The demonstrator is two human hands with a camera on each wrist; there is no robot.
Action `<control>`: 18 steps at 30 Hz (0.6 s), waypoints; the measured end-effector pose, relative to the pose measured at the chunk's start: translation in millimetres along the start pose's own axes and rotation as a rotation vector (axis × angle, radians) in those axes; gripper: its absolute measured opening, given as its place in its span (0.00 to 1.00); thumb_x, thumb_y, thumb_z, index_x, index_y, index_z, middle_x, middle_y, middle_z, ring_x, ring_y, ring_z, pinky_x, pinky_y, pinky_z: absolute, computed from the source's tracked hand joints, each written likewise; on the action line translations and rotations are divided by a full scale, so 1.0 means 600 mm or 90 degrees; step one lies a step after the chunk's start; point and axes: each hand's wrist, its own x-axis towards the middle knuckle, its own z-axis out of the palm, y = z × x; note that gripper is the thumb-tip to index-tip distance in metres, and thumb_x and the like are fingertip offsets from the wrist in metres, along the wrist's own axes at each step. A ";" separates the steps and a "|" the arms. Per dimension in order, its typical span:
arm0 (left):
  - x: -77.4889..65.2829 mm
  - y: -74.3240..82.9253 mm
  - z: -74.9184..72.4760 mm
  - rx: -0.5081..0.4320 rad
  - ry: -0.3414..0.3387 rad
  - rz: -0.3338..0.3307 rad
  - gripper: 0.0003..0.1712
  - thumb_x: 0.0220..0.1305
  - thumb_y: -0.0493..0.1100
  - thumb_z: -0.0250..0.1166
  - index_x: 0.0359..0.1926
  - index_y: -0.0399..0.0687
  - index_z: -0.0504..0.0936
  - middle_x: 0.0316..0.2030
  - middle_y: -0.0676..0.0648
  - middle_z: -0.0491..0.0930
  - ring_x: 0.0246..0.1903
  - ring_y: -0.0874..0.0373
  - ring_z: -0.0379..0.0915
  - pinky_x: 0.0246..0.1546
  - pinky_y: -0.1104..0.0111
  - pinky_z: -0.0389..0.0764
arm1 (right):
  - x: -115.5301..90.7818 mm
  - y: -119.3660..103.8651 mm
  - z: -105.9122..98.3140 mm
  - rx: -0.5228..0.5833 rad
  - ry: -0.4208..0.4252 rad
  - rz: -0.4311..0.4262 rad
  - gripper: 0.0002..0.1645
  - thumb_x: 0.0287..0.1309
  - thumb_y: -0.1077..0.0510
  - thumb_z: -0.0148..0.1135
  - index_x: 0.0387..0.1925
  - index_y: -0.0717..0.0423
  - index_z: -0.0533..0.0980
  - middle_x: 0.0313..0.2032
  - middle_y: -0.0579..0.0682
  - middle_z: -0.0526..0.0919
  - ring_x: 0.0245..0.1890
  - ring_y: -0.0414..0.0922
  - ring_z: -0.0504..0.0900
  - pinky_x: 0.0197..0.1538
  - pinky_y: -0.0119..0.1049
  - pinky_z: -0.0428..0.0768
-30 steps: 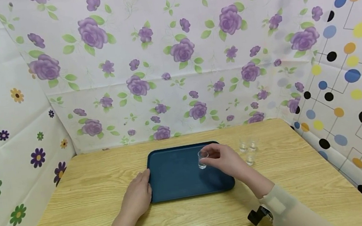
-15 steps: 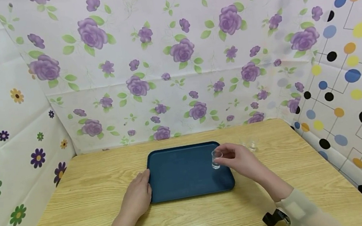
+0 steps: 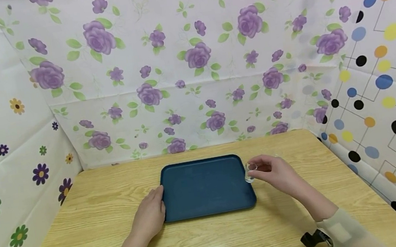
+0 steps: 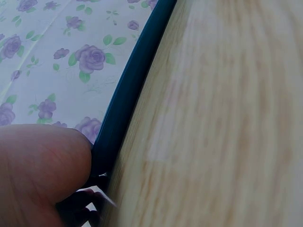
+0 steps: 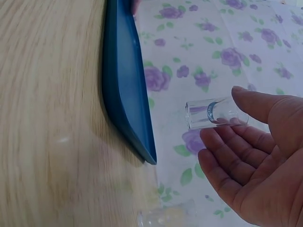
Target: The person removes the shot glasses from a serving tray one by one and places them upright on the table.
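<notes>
In the head view my right hand pinches a small clear shot glass between thumb and fingers, over the right rim of a dark blue tray. The right wrist view shows that glass above the table, apart from the tray, with a dark mark on its side. My left hand holds the tray's left edge. Its thumb lies against the tray's outer wall in the left wrist view; the other fingers are mostly hidden there.
A second clear glass stands on the wooden table, cut by the lower edge of the right wrist view. Patterned cloths hang behind and on both sides of the table.
My right hand has carried the shot glass rightward, from over the tray's interior to its right rim. It now hides most of the glasses behind it. My left hand has stayed put.
</notes>
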 end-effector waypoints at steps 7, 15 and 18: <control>-0.001 -0.002 0.003 -0.008 -0.001 -0.002 0.30 0.83 0.32 0.57 0.79 0.25 0.68 0.76 0.28 0.72 0.77 0.30 0.64 0.79 0.39 0.69 | -0.013 0.010 -0.027 -0.024 0.024 0.009 0.26 0.74 0.42 0.74 0.65 0.49 0.84 0.55 0.48 0.89 0.52 0.45 0.88 0.52 0.40 0.90; 0.002 -0.001 0.001 -0.015 -0.007 -0.008 0.30 0.84 0.33 0.56 0.80 0.26 0.67 0.76 0.28 0.70 0.78 0.29 0.63 0.79 0.39 0.68 | -0.025 0.019 -0.057 -0.049 0.037 0.008 0.28 0.74 0.42 0.73 0.66 0.51 0.84 0.56 0.50 0.89 0.53 0.47 0.88 0.51 0.37 0.90; 0.002 -0.001 0.001 -0.014 -0.007 -0.005 0.30 0.83 0.33 0.56 0.80 0.26 0.67 0.76 0.28 0.70 0.78 0.29 0.63 0.79 0.39 0.68 | -0.030 0.024 -0.068 -0.068 0.044 0.014 0.30 0.75 0.41 0.73 0.68 0.52 0.83 0.57 0.50 0.89 0.54 0.48 0.88 0.53 0.39 0.89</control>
